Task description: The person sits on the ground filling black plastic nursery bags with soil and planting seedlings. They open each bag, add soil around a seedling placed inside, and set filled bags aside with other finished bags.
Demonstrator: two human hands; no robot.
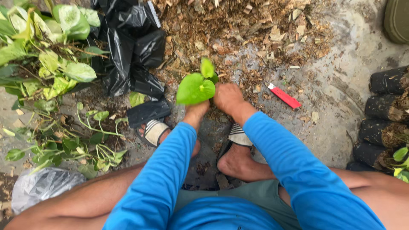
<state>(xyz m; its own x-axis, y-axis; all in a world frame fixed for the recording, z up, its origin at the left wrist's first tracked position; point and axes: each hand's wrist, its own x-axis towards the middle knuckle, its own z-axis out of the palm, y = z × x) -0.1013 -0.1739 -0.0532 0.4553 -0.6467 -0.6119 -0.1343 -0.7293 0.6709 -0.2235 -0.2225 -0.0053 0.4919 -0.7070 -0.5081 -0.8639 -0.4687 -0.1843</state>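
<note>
I squat over the ground with both arms in blue sleeves reaching forward. My right hand (228,97) is closed around the base of a small plant cutting with bright green leaves (195,87). My left hand (197,110) sits mostly hidden under the large leaf, so only its wrist and heel show. Both hands meet at the plant, just in front of a heap of brown wood chips and husk (238,25). Whether a bag or pot is under the leaves is hidden.
A red-handled cutter (284,96) lies on the concrete to the right. Black plastic bags (132,47) are piled at the upper left beside a heap of leafy cuttings (47,72). Several filled black nursery bags (383,115) lie at the right edge. A clear plastic bag (42,187) sits at lower left.
</note>
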